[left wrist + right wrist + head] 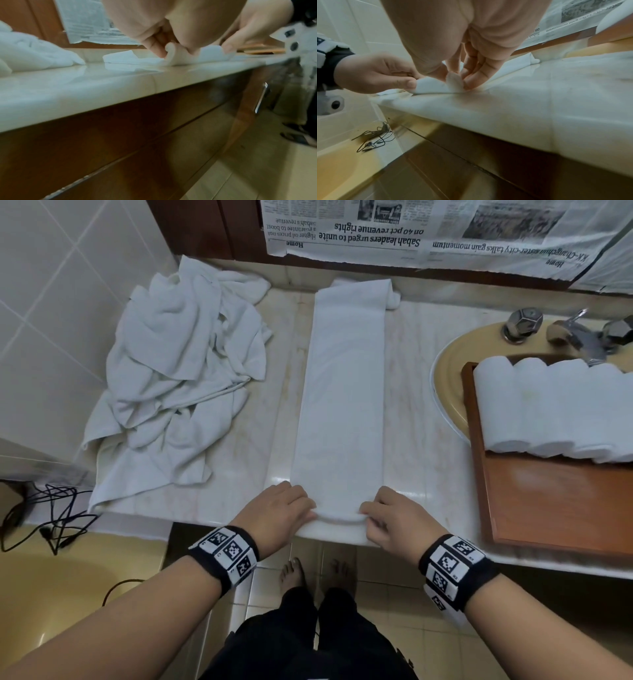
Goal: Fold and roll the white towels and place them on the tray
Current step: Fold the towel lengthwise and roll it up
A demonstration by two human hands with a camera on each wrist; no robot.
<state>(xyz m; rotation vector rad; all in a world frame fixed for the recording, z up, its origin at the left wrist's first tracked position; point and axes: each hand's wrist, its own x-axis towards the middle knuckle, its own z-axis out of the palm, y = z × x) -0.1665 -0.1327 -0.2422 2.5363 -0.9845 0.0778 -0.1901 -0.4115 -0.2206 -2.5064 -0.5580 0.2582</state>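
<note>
A white towel (344,392), folded into a long narrow strip, lies on the marble counter and runs away from me. Its near end is curled up into a small first turn (173,54) (453,81). My left hand (291,511) pinches the left corner of that end, and my right hand (387,518) pinches the right corner. A wooden tray (548,501) stands at the right with several rolled white towels (555,409) in a row at its far end.
A heap of unfolded white towels (178,385) lies at the counter's left. A yellow sink (448,378) with chrome taps (575,330) sits behind the tray. Newspaper (428,231) covers the back wall. Black cables (51,515) lie at the lower left.
</note>
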